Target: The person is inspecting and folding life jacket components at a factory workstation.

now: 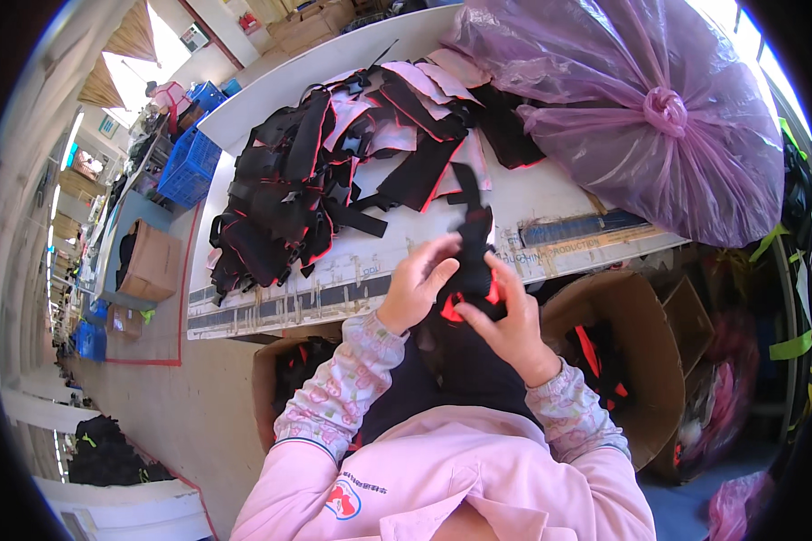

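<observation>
Right at the front edge of the white table [334, 307], the black fabric piece [475, 239] sits between the person's two hands, its lower end by the right hand [512, 317] and the rest running up and away past the fingertips of the left hand [417, 287]. It's pretty blurry, but you can make out a dark, narrow, strap-like shape, a thinner tail sticking out at the far end and bright red-orange showing down at the near end. As for grip, the right hand has the lower end pinched, thumb on the near side and fingers curled along the right edge. The left hand is trickier: thumb and fingers look loosely curved beside the piece, fingers smeared, so I can't tell if they're actually squeezing it or just brushing it. Past the hands there's a messy pile of black pieces [275, 194] on the tabletop, some showing pale pink sides and red edges, with a big knotted purple plastic bag [604, 117] to the right of it. Below the table on the right, a cardboard box [645, 361] holds more black-and-red stuff.
</observation>
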`<state>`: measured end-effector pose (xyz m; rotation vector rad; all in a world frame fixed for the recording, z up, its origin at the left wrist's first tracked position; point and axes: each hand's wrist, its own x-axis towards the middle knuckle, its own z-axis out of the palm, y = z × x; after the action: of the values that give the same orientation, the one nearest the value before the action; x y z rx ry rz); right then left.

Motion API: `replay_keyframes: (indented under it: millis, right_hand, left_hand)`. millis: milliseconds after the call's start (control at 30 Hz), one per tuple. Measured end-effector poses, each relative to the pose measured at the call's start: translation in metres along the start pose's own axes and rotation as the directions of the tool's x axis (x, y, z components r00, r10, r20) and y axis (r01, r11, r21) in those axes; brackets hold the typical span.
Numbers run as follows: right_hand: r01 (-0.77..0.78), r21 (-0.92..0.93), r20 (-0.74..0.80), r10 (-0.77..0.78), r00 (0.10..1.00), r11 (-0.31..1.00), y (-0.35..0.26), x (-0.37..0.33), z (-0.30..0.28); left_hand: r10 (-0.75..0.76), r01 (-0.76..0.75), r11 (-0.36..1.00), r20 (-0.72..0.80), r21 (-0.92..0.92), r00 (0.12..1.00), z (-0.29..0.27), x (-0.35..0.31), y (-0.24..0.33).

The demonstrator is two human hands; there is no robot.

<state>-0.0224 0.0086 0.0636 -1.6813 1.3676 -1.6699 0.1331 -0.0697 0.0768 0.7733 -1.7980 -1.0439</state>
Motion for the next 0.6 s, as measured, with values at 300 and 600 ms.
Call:
replay_keyframes:
  millis: [300, 600]
  right_hand:
    - [0.325, -0.010, 0.320, -0.305, 0.897, 0.946, -0.018, 0.016, -0.012]
    - [-0.085, -0.348, 0.220, 0.170, 0.961, 0.934, 0.007, 0.025, 0.016]
  left_hand:
    - [-0.318, 0.391, 0.793, 0.231, -0.467, 0.920, 0.013, -0.027, 0.012]
    - [-0.103, 0.127, 0.976, -0.139, 0.177, 0.985, -0.006, 0.036, -0.004]
